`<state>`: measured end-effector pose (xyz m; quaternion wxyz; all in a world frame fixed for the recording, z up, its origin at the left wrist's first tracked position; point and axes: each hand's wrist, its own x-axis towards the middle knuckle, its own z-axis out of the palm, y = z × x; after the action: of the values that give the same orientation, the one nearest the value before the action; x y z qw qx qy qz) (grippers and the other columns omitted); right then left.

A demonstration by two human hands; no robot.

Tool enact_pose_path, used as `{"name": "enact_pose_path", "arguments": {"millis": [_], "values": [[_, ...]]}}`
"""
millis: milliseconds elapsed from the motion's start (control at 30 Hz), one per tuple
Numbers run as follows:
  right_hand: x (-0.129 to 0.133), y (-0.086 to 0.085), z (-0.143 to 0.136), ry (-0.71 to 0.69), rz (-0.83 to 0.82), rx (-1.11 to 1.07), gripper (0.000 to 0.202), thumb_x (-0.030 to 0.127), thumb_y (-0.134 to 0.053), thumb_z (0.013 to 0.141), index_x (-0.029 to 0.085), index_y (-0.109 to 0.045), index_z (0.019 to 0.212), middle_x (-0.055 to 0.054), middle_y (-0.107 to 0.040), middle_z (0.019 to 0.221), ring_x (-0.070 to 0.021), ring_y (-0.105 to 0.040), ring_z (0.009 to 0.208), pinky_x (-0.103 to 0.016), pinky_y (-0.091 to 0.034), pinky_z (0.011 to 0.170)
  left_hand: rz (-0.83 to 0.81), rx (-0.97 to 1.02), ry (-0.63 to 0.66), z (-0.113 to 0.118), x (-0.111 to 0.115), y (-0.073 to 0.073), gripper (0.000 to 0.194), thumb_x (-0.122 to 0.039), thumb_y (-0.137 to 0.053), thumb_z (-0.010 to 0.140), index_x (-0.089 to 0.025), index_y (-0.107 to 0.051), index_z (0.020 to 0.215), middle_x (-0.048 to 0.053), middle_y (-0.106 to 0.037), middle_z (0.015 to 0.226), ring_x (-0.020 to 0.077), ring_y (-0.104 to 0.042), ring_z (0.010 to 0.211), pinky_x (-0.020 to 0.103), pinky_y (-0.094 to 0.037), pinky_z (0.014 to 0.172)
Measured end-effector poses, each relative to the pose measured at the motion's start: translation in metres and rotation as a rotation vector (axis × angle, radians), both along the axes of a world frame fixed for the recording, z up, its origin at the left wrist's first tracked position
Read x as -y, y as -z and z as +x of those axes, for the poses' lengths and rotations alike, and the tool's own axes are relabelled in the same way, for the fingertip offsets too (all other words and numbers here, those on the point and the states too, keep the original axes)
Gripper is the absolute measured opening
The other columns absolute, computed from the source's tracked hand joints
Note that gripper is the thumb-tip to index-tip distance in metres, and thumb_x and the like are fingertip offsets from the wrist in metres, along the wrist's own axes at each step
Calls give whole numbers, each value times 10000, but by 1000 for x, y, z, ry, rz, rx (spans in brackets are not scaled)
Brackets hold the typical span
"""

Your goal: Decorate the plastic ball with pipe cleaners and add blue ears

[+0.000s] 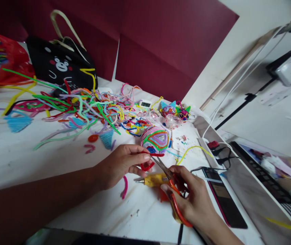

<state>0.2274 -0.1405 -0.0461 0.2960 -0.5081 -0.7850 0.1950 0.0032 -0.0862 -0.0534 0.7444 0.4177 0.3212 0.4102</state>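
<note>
Between the thumb and fingers of my left hand [125, 163] is a red pipe cleaner [157, 154], its free end sticking out to the right. A bent red piece [147, 166] shows just below those fingers; whether it is the same strand I cannot tell. My right hand [188, 194] grips orange-handled scissors [172, 182], with the blades pointing up and left at the red pipe cleaner. Right behind the hands sits a ball [156, 140] covered in coiled pipe cleaners of several colours. A yellow glue gun [155, 180] lies on the table beneath the scissors.
A tangle of loose pipe cleaners [84, 105] spreads over the table's back left, before a black bag [61, 64] and a red bag [20, 61]. Two small decorated figures [168, 108] stand behind the ball, near a digital clock [145, 104]. A phone [225, 197] lies at right, near plugged-in cables [222, 154].
</note>
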Motion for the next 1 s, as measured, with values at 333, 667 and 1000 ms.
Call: {"name": "enact_pose_path", "arguments": {"millis": [333,667,1000], "values": [[-3,3,-12,-44,77,5,227,311,-642,843,222,-532,1021,55,-526,654,-90,-443,509,-199,-361,467,15,-19,42,1,2,1,122,-229,-666,783,-125,-678,845,26,-671,714,117,-633,632,212,-548,558],[-7,4,-15,-64,196,65,239,307,-637,846,191,-567,1043,25,-566,685,-102,-466,523,-217,-379,493,13,-10,45,1,3,2,108,-234,-668,794,-131,-675,824,11,-652,723,109,-634,637,207,-556,562],[-10,7,-17,-72,292,163,207,351,-588,889,147,-621,891,1,-558,640,-102,-482,502,-229,-336,482,13,-5,63,3,4,3,82,-205,-646,804,-136,-690,799,5,-645,711,104,-626,632,192,-550,552]]}}
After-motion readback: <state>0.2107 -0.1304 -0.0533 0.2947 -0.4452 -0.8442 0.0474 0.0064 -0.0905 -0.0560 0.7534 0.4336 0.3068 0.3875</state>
